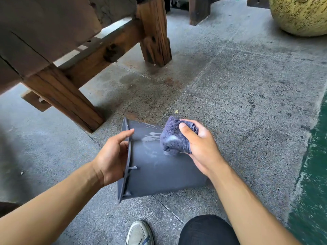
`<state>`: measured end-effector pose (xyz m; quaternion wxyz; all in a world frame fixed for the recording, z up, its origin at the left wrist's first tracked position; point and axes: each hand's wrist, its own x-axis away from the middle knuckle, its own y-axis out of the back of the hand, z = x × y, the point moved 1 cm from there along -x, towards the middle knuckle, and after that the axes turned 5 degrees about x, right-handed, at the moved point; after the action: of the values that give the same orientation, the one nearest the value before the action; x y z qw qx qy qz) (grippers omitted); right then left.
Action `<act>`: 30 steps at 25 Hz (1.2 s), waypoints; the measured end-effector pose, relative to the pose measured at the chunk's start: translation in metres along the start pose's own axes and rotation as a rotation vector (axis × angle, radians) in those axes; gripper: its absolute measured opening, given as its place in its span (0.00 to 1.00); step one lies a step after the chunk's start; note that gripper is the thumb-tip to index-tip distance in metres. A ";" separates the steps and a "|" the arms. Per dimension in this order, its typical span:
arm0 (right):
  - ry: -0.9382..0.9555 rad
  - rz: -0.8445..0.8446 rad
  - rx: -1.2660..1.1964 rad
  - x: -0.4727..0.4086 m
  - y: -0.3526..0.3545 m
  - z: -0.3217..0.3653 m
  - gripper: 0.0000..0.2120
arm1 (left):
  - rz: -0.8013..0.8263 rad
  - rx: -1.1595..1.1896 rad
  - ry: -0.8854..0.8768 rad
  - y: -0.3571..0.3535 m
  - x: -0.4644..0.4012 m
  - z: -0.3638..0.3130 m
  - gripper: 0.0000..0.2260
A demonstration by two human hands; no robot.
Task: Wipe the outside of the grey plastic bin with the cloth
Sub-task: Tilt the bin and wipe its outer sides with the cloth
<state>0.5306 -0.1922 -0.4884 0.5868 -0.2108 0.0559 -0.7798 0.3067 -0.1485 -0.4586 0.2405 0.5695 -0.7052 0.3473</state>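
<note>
— Bin (159, 175) is lying on its side at lower centre, rim pointing frame-left, base frame-right?

— Yes. The left hand (113, 154) is gripping the rim; the right hand (198, 147) is clutching the cloth (174, 138), pressing it on the upper wall. White smears (150, 137) are sitting just beyond, toward the far edge.

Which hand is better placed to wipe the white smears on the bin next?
Right. The right hand already presses the cloth on the bin beside the smears; the left hand holds the rim.
</note>
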 end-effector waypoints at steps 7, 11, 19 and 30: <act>-0.058 0.002 0.552 0.013 -0.023 0.012 0.14 | -0.022 0.057 0.008 -0.015 -0.008 0.018 0.31; -0.084 0.173 0.819 0.011 -0.026 0.024 0.21 | -0.019 0.081 0.024 -0.015 -0.014 0.021 0.32; -0.067 0.306 0.376 0.008 -0.017 0.019 0.10 | -0.069 0.079 0.011 -0.007 -0.013 0.024 0.32; -0.207 0.405 0.536 0.004 -0.005 0.026 0.19 | -0.021 0.045 0.008 -0.007 -0.013 0.024 0.33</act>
<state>0.5360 -0.1906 -0.4618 0.7667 -0.1117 -0.1698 -0.6090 0.3184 -0.1596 -0.4821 0.2340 0.5807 -0.6901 0.3629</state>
